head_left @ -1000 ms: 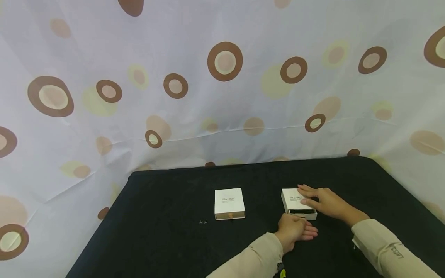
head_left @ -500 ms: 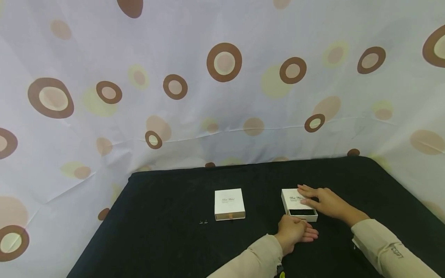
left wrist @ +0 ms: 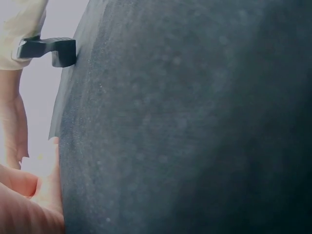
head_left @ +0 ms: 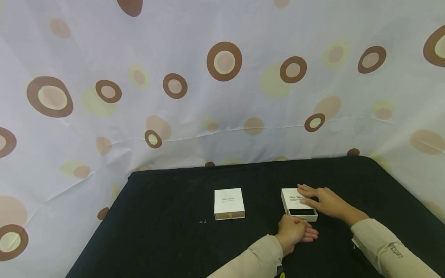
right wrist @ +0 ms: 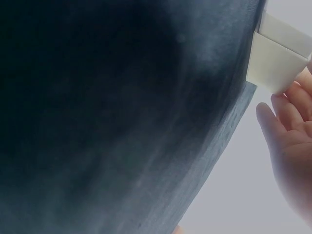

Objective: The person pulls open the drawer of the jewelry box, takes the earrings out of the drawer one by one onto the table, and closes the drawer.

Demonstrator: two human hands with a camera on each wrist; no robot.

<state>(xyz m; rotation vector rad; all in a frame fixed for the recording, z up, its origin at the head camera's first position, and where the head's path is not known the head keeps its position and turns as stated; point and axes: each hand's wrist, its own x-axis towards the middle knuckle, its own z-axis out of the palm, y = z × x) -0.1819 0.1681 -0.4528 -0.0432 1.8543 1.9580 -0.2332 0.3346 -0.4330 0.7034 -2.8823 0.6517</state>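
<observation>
A small white drawer box (head_left: 290,197) with script on its lid lies right of centre in the head view. Its inner drawer (head_left: 301,212), lined in black, is partly slid out towards me. My left hand (head_left: 292,231) is at the drawer's front edge, where its thumb and forefinger pinch a small tab, mostly hidden by the hand. The other fingers of that hand stretch out to the right. On the lid rests my right hand (head_left: 326,202), fingers straight and thumb spread. In the right wrist view, the box's side (right wrist: 275,61) shows at the upper right.
A second white drawer box (head_left: 229,202), closed, lies to the left on the black cloth (head_left: 167,239). Near it is a pair of tiny silvery objects (head_left: 203,222), too small to make out. A patterned curtain (head_left: 194,116) hangs behind the table.
The drawer has come out slightly towards me since one second ago, and my left hand has shifted a little with it. My right hand stays in place on the lid.
</observation>
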